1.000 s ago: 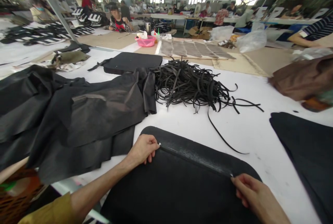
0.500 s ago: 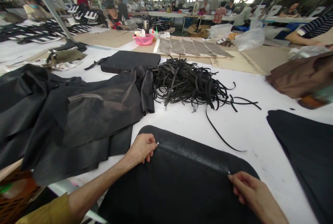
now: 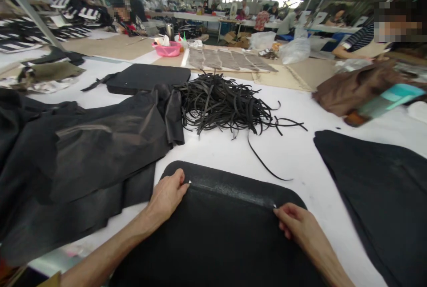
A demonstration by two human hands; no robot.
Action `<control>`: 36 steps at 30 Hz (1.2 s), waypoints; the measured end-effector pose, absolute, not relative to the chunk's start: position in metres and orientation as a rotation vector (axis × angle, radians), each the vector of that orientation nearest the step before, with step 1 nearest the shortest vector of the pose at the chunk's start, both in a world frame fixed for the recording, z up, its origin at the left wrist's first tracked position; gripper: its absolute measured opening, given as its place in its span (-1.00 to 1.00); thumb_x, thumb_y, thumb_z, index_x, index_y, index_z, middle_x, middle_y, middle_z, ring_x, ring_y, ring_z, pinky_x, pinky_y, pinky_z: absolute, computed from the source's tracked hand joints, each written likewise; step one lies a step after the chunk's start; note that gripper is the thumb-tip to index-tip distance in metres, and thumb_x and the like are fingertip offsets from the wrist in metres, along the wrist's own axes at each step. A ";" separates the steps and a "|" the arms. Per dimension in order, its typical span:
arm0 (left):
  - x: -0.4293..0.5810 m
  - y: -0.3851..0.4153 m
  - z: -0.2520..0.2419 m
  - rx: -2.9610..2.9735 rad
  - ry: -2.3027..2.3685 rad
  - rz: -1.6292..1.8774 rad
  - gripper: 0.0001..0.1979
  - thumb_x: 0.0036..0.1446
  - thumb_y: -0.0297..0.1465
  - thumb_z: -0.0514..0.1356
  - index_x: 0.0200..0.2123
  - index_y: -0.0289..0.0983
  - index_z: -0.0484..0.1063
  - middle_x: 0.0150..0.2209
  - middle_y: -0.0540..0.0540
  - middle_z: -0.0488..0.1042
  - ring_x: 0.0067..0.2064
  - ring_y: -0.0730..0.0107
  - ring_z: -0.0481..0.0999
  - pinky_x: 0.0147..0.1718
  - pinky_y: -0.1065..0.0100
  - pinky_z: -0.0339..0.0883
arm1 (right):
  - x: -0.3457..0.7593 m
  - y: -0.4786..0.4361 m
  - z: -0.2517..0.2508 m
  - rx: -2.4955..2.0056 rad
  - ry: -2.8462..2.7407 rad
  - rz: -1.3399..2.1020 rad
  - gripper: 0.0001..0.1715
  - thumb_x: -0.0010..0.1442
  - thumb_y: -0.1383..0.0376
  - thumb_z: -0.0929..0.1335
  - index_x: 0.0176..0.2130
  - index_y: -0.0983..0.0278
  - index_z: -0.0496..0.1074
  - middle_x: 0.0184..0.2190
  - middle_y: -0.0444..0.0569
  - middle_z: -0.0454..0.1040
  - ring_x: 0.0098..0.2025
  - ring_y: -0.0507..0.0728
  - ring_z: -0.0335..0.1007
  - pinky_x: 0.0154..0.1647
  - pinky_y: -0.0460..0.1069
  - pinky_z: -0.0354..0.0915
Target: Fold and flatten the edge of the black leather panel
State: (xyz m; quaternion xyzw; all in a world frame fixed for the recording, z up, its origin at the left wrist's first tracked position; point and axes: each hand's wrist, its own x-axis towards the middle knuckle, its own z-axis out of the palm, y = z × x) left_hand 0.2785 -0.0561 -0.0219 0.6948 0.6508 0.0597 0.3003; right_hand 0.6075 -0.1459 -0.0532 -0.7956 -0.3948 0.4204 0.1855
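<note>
A large black leather-like panel [image 3: 213,238] with rounded corners lies in front of me. A whitish, shiny band [image 3: 233,190] runs along its far edge. My left hand [image 3: 169,191] is closed at the band's left end, with a small white tip [image 3: 190,182] at its thumb. At the right end my right hand [image 3: 293,218] pinches beside another white tip [image 3: 275,207]. A faint straight line crosses the panel between both hands; whether it is a thin strip held by them or a crease, I cannot tell. Both hands rest low on the panel.
Behind the panel is a heap of thin black strips [image 3: 223,102], one loose strip [image 3: 263,161] nearer me. Black sheets [image 3: 110,144] lie left, black panels [image 3: 376,180] right. A bottle [image 3: 380,104] lies by brown material [image 3: 353,84]. A pink basket [image 3: 167,50] stands farther back.
The view has swung right, so everything sits further left in the picture. Both hands stay at the same two spots on the band; the left hand's fingers have shifted slightly back from the white tip.
</note>
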 end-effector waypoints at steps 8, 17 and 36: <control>0.290 -0.072 -0.031 2.782 1.244 0.000 -0.65 0.06 -0.67 -0.10 -0.23 -0.27 0.38 -0.16 -0.15 0.38 -0.14 0.25 0.35 -0.11 0.24 0.24 | 0.599 -0.144 -0.044 -2.295 -1.096 1.060 -0.80 0.05 0.23 0.25 -0.54 0.26 0.24 -0.68 -0.17 0.38 -0.66 -0.03 0.26 -0.62 -0.14 0.09; 0.295 -0.093 -0.033 2.930 1.302 -0.207 -0.35 -0.06 -0.77 -0.11 0.10 -0.24 0.25 -0.14 -0.21 0.39 -0.11 0.15 0.40 -0.12 0.15 0.31 | 0.596 -0.144 -0.035 -2.335 -1.075 1.044 -0.87 0.03 0.28 0.26 -0.51 0.27 0.31 -0.67 -0.18 0.40 -0.64 -0.03 0.29 -0.61 -0.15 0.08; 0.283 -0.098 -0.045 2.901 1.404 -0.085 -0.42 -0.02 -0.75 -0.14 0.04 -0.33 0.32 0.09 -0.24 0.29 0.03 0.17 0.32 0.00 0.22 0.28 | 0.595 -0.146 -0.026 -2.519 -1.249 0.819 -0.76 0.08 0.22 0.28 -0.53 0.22 0.16 -0.72 -0.20 0.33 -0.59 0.03 0.25 -0.55 -0.08 0.00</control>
